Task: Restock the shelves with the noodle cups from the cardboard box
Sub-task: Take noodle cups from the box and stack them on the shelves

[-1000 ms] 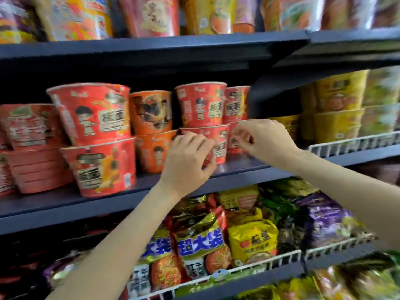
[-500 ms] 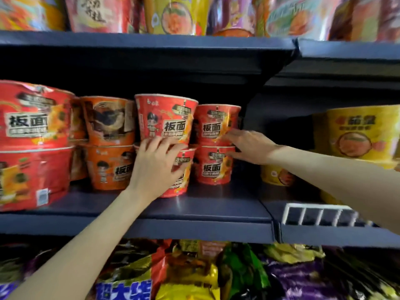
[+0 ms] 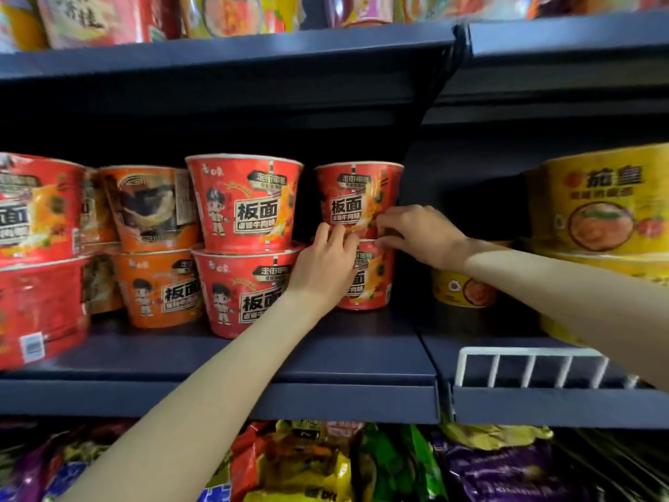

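Dark blue store shelving (image 3: 253, 360), stocked two cups high; bagged noodles on the tier below, more cups above. Cardboard box not in view.

Both hands are on the rear-right stack of red noodle cups. Left hand (image 3: 324, 266) lies against the front of the lower red cup (image 3: 376, 280), fingers curled up at the seam between it and the upper red cup (image 3: 358, 197). Right hand (image 3: 416, 233) comes in from the right side, fingertips pinching at that same seam, at the base of the upper cup. Exact grip hidden by the knuckles.

Step looks like seating/squaring the upper cup on the lower one. To do it well: keep the lower cup pinned with the left, nudge the upper base until it sits centred on the lid, turn label forward, then release slowly. Risk: tapered cups tip easily; the front stack (image 3: 246, 248) sits just beside.

Writing: red cups read 板面 in large characters on a framed label, smaller lines under it blurred, cartoon boy figure. Orange cups (image 3: 152, 244) carry the same 板面. Yellow cups (image 3: 601, 204) at right read 茄皇.
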The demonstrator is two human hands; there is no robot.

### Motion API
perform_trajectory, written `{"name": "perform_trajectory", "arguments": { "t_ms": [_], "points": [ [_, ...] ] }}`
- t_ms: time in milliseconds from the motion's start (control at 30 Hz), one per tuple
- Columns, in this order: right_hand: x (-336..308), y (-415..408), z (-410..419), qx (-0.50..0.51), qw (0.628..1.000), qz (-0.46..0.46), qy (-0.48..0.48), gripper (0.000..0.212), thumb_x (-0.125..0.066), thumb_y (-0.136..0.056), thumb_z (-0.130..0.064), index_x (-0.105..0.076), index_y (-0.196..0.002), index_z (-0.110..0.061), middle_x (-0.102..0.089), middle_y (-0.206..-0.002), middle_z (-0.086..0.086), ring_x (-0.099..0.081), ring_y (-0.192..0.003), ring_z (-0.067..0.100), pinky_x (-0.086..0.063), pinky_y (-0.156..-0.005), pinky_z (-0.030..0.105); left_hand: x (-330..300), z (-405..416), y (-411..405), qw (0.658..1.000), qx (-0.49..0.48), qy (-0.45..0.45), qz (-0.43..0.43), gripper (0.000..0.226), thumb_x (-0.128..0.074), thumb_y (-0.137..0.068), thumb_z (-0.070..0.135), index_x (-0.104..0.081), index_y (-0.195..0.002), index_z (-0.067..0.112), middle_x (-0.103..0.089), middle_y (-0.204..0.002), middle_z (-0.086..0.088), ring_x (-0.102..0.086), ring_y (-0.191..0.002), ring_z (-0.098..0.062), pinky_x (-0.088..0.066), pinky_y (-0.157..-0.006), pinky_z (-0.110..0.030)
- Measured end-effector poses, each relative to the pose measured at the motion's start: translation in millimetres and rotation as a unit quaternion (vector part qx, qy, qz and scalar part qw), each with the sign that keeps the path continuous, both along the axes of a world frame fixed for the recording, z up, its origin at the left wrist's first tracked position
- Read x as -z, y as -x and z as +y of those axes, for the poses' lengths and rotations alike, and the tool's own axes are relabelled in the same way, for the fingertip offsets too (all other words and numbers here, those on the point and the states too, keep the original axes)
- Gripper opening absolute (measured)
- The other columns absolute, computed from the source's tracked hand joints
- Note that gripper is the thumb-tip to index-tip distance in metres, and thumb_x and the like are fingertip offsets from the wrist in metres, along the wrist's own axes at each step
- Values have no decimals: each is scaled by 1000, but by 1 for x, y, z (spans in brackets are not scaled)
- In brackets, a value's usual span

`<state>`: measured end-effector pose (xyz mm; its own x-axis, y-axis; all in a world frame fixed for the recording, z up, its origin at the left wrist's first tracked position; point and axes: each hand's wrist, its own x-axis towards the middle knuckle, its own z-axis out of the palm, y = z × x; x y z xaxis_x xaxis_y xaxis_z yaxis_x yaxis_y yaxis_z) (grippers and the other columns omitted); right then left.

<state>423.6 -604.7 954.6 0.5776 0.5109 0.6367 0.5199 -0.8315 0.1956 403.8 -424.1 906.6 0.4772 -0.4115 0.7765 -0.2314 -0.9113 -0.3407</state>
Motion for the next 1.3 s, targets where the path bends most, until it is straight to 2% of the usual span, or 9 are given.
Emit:
{"name": "perform_trajectory", "arguments": {
  "t_ms": [167,400,467,533,600,667,800,1100,1300],
  "points": [
    [1,-3,-3,10,998,40,-48,16,-64,-87,-30,-65,-92,-15,-66,-105,-2,-62,-97,18,-51,-86,37,7,8,-18,994,103,23,-12,56,-80,-69,23,-61,-120,8,-63,-107,-8,-57,-102,-31,-53,-80,-38],
    [3,-3,-5,39,983,27,-176,36,-64,-84,-46,-58,-108,-19,-61,-111,0,-60,-98,18,-53,-82,36,7,9,-19,993,115,38,-3,56,-83,-67,17,-60,-118,7,-59,-112,-10,-59,-98,-30,-55,-60,-34],
    [0,-2,-1,35,962,69,-263,59,-68,-82,-46,-45,-127,-17,-54,-126,6,-57,-109,22,-50,-90,37,7,8,-20,986,150,69,9,60,-76,-76,18,-51,-129,9,-48,-126,-9,-50,-113,-27,-55,-76,-33],
    [-2,-1,3,9,939,135,-317,77,-69,-82,-40,-27,-142,-16,-45,-140,10,-50,-123,25,-43,-95,31,5,5,-19,966,196,166,31,71,-70,-82,20,-34,-143,12,-33,-141,-10,-34,-130,-25,-38,-101,-29],
    [-2,0,7,-23,923,197,-329,91,-69,-85,-31,-5,-149,-19,-39,-147,9,-46,-129,25,-38,-93,27,1,1,-19,936,217,266,75,82,-66,-85,21,-16,-149,12,-18,-151,-13,-21,-139,-27,-22,-111,-32],
    [0,0,10,-46,911,241,-332,102,-68,-87,-24,12,-149,-25,-36,-149,7,-47,-129,25,-39,-96,29,1,-3,-22,923,209,292,136,94,-66,-84,24,-1,-151,15,-6,-157,-13,-16,-143,-28,-20,-116,-39],
    [5,1,15,-86,895,277,-340,114,-69,-85,-19,26,-145,-33,-35,-150,5,-46,-130,22,-40,-105,37,7,-5,-26,940,169,245,166,111,-71,-80,28,13,-150,16,5,-159,-12,-20,-142,-29,-28,-114,-38],
    [4,13,13,-91,899,313,-294,113,-67,-87,-15,31,-142,-31,-42,-144,2,-47,-115,9,-39,-93,26,6,-8,-20,955,116,230,149,109,-70,-82,33,13,-149,13,5,-159,-13,-21,-141,-29,-30,-111,-36],
    [7,7,4,-79,912,288,-280,113,-68,-85,-14,26,-145,-32,-37,-148,10,-47,-128,24,-42,-104,40,12,-11,-13,960,95,218,148,103,-68,-84,34,7,-150,11,3,-159,-9,-17,-142,-26,-36,-107,-37]
  ]
}}
